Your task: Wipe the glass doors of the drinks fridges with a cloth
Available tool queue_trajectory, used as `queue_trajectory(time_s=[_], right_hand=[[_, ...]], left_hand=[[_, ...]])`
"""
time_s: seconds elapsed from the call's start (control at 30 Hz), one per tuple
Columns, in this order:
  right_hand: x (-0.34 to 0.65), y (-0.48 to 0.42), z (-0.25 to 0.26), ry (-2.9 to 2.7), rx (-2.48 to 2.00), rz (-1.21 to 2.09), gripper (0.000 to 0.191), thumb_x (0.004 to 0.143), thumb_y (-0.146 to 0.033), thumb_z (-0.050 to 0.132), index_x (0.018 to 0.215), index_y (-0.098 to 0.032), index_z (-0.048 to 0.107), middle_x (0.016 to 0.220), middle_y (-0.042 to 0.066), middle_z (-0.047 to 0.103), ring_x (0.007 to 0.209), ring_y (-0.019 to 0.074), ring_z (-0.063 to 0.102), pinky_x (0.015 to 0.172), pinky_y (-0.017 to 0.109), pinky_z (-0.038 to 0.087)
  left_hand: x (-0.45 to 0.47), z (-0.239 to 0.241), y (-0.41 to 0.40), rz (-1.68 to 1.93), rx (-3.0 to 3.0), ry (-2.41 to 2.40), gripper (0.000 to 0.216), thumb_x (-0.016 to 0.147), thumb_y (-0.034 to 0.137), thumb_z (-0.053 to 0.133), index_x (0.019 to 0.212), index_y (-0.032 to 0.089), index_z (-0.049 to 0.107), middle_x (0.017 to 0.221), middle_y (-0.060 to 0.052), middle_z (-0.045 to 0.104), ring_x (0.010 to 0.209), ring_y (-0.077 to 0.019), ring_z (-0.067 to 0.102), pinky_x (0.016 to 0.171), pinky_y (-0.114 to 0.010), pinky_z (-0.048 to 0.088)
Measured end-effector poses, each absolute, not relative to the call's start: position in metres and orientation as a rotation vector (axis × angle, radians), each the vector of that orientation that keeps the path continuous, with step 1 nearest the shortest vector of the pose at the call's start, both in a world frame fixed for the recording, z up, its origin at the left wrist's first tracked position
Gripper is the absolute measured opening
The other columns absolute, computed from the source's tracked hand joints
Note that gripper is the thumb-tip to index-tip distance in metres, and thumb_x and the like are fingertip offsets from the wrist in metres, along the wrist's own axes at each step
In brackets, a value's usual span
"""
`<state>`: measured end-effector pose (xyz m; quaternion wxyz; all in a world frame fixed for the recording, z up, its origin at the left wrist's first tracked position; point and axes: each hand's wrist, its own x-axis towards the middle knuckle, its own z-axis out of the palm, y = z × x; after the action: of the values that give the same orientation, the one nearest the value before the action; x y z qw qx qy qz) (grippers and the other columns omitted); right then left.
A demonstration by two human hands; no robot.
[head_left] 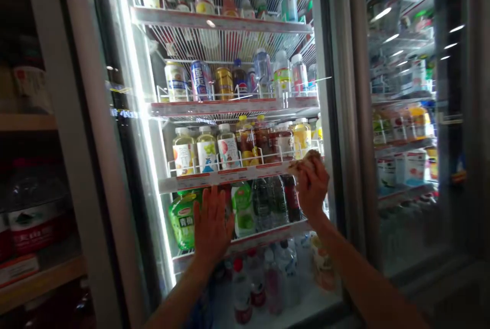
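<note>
I face a lit drinks cooler with a glass door (pixel 126 130). My left hand (pixel 211 224) lies flat on the glass, fingers stretched upward, over the green bottles (pixel 184 217) of a lower shelf. My right hand (pixel 312 183) is closed round a small crumpled brownish thing (pixel 305 161), perhaps a cloth, and presses it against the glass near the door's right edge, level with the shelf of juice bottles (pixel 206 150). I cannot make out exactly what the thing is.
Wire shelves hold cans (pixel 201 80) and several bottles on every level. A second cooler door (pixel 406 115) stands to the right behind a grey frame post (pixel 340 115). Dark wooden shelves (pixel 34 278) with large jugs are on the left.
</note>
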<state>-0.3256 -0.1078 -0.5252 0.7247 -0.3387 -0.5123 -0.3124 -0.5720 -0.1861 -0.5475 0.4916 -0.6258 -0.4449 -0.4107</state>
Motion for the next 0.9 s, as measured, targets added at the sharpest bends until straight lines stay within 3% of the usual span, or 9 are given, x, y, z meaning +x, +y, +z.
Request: queue_trajectory(time_s=[0.1,0.27,0.37,0.47,0.6,0.77,0.9], right_hand=[[-0.295,-0.096,-0.515,-1.100,-0.696,-0.763,0.022,0.085,-0.029,0.050,0.096,-0.016,0.064,0.125,0.014,0.052,0.119,0.0252,0.047,0.096,0.047,0.041],[-0.246,-0.091,-0.490,-0.971,-0.707,-0.850,0.039,0.086,-0.019,0.039,0.123,-0.015,0.051,0.117,0.014,0.057,0.114,0.0231,0.051,0.095,0.047,0.042],[-0.284,-0.104,-0.490,-1.078,-0.729,-0.853,0.043,0.087,-0.018,0.031,0.126,-0.016,0.050,0.124,0.011,0.053,0.125,0.0229,0.041,0.103,0.050,0.034],[-0.358,-0.124,-0.513,-1.412,-0.717,-0.820,0.052,0.087,-0.026,0.034,0.137,-0.013,0.036,0.142,0.011,0.037,0.138,0.0243,0.018,0.109,0.049,0.027],[-0.364,-0.124,-0.536,-1.581,-0.702,-0.933,0.051,0.086,-0.021,0.037,0.138,-0.022,0.036,0.141,0.006,0.041,0.138,0.0209,0.021,0.112,0.049,0.016],[-0.311,-0.106,-0.533,-0.985,-0.970,-0.749,0.049,0.090,-0.023,0.030,0.139,-0.015,0.035,0.145,0.016,0.031,0.136,0.0296,0.026,0.103,0.057,0.027],[-0.342,-0.117,-0.553,-1.413,-0.785,-0.879,0.054,0.088,-0.025,0.038,0.141,-0.020,0.030,0.149,0.011,0.025,0.139,0.0272,0.016,0.108,0.051,0.024]], left_hand=[[-0.573,-0.549,-0.185,-0.990,-1.513,-1.078,0.068,0.086,0.028,0.046,0.144,0.017,0.013,0.149,-0.014,0.022,0.140,-0.0248,0.010,0.113,-0.048,0.014],[-0.571,-0.548,-0.185,-0.978,-1.517,-1.053,0.069,0.085,0.026,0.046,0.145,0.015,0.012,0.149,-0.014,0.021,0.140,-0.0245,0.009,0.114,-0.047,0.012],[-0.567,-0.548,-0.184,-0.987,-1.502,-1.067,0.071,0.085,0.025,0.045,0.145,0.014,0.008,0.150,-0.015,0.016,0.140,-0.0263,0.007,0.112,-0.051,0.012],[-0.568,-0.550,-0.184,-1.002,-1.518,-1.087,0.072,0.085,0.026,0.046,0.145,0.017,0.006,0.150,-0.014,0.015,0.140,-0.0271,0.009,0.112,-0.052,0.015],[-0.572,-0.553,-0.187,-0.976,-1.566,-1.094,0.072,0.085,0.028,0.047,0.145,0.018,0.007,0.150,-0.013,0.017,0.139,-0.0268,0.011,0.112,-0.051,0.017],[-0.568,-0.557,-0.187,-1.010,-1.568,-1.116,0.072,0.086,0.027,0.045,0.145,0.019,0.004,0.151,-0.012,0.014,0.140,-0.0267,0.008,0.112,-0.052,0.014],[-0.567,-0.564,-0.189,-1.024,-1.583,-1.140,0.071,0.086,0.027,0.045,0.145,0.019,0.007,0.150,-0.012,0.017,0.140,-0.0263,0.009,0.112,-0.051,0.014]])
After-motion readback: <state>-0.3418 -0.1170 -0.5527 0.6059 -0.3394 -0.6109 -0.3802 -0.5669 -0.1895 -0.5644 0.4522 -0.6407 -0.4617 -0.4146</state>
